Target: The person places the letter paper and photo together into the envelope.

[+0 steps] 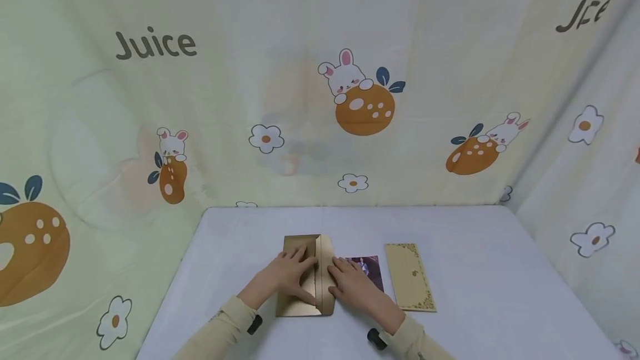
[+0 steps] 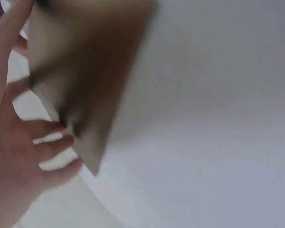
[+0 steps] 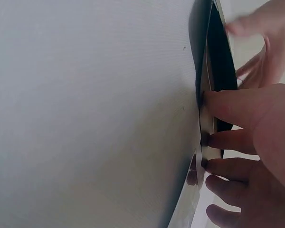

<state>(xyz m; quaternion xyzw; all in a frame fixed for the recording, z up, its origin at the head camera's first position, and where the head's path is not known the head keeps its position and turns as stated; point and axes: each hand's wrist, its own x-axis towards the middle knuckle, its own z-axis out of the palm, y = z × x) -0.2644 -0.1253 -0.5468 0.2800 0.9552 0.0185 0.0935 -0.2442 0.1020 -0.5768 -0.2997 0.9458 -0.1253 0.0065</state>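
A gold envelope lies on the table with its flap folded out to the right. Across the envelope's body rests my left hand, fingers spread and thumb lower down near the flap's crease. My right hand touches the flap with its fingertips, fingers fairly straight. In the right wrist view, the right hand's fingers meet the flap's edge, and the left hand shows beyond the envelope's dark opening. The left wrist view has the envelope blurred beside the left hand.
A photo lies partly under the right hand and forearm. To its right is a pale gold card with an ornate patterned border. The white table stands before a printed curtain. Dark bands show at both wrists.
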